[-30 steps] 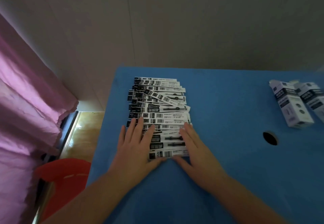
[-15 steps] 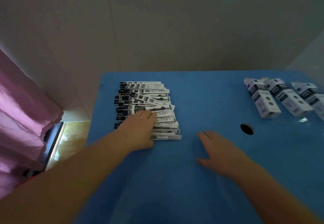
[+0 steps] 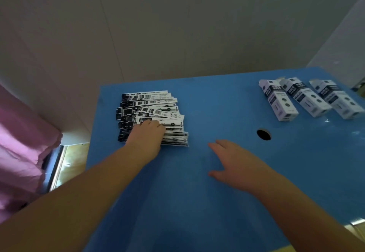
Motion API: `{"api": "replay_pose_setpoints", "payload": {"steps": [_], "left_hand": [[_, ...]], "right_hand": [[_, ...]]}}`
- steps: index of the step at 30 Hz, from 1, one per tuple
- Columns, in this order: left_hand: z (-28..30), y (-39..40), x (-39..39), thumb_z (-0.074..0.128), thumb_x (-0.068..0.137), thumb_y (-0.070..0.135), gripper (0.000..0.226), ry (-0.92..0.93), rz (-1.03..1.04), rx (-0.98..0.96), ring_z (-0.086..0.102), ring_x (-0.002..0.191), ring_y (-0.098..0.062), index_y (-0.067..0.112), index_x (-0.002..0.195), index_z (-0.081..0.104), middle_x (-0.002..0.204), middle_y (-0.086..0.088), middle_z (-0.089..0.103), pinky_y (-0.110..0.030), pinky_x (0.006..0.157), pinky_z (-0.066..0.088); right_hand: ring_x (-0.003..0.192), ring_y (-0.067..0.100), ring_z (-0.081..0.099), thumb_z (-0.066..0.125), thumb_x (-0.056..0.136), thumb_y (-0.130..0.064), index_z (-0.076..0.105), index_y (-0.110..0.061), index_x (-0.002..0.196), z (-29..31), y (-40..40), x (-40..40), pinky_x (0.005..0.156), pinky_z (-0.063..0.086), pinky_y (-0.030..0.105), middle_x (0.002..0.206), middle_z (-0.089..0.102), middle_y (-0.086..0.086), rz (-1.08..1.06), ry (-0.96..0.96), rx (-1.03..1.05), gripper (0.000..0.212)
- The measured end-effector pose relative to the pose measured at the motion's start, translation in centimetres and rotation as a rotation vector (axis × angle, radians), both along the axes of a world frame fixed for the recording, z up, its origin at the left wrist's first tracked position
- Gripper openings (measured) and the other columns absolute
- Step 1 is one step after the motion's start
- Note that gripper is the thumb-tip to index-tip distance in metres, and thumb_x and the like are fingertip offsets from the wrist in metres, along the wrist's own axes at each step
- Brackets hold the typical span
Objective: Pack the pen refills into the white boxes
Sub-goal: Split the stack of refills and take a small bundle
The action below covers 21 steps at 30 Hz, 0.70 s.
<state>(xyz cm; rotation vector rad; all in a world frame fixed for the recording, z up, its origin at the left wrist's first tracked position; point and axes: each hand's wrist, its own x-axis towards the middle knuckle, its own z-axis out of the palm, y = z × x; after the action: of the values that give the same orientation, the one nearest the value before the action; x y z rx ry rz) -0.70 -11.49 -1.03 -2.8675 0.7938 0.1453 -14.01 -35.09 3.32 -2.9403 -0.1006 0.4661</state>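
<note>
A fanned pile of refills (image 3: 152,111), flat narrow packets printed in black and white with barcodes, is spread on the far left of the blue table (image 3: 217,202), whose surface looks smooth and matte. The left hand (image 3: 147,137) is laid palm down on the near part of the pile, its fingers bent slightly over the packets; whether any packet is actually gripped cannot be told. The right hand (image 3: 235,163) is held flat and relaxed just above or on the bare table, to the right of the pile and apart from it, with fingers extended, thumb spread, and nothing held. Three boxes (image 3: 308,98), long rectangular white cartons with dark printed bands and round marks, are lying side by side at the far right, well apart from the refills. A round dark hole (image 3: 263,134) is cut in the tabletop between the right hand and the boxes. Pink crumpled fabric (image 3: 21,143) is seen hanging at the left edge.
</note>
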Motion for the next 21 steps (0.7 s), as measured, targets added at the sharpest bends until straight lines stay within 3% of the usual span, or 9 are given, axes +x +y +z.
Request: {"api": "replay_pose_setpoints", "payload": {"steps": [7,15,21], "left_hand": [[0.1,-0.2,0.2,0.069,0.091,0.019,0.047,0.052,0.007,0.028,0.053,0.124,-0.024,0.018,0.135,0.053,0.134,-0.004,0.053,-0.040,0.098,0.048],[-0.1,-0.2,0.1,0.071,0.084,0.021,0.036,0.153,0.073,0.005,0.053,0.118,-0.022,0.016,0.118,0.060,0.122,-0.003,0.055,-0.036,0.098,0.052],[0.7,-1.4,0.3,0.066,0.090,0.018,0.025,0.148,0.111,0.141,0.062,0.114,-0.022,0.018,0.115,0.061,0.122,-0.003,0.062,-0.036,0.094,0.054]], "right_hand": [[0.150,0.017,0.024,0.062,0.091,-0.053,0.022,-0.026,0.158,0.9,-2.0,0.8,0.118,0.029,0.034,0.162,0.027,-0.001,0.021,-0.028,0.037,0.083],[0.148,0.017,0.027,0.060,0.094,-0.049,0.023,-0.026,0.157,1.8,-5.2,0.8,0.116,0.032,0.033,0.158,0.032,-0.001,0.061,-0.038,0.064,0.077],[0.144,0.019,0.032,0.059,0.094,-0.048,0.027,-0.024,0.154,2.2,-7.7,1.0,0.114,0.036,0.037,0.154,0.036,0.000,0.108,-0.046,0.075,0.072]]}}
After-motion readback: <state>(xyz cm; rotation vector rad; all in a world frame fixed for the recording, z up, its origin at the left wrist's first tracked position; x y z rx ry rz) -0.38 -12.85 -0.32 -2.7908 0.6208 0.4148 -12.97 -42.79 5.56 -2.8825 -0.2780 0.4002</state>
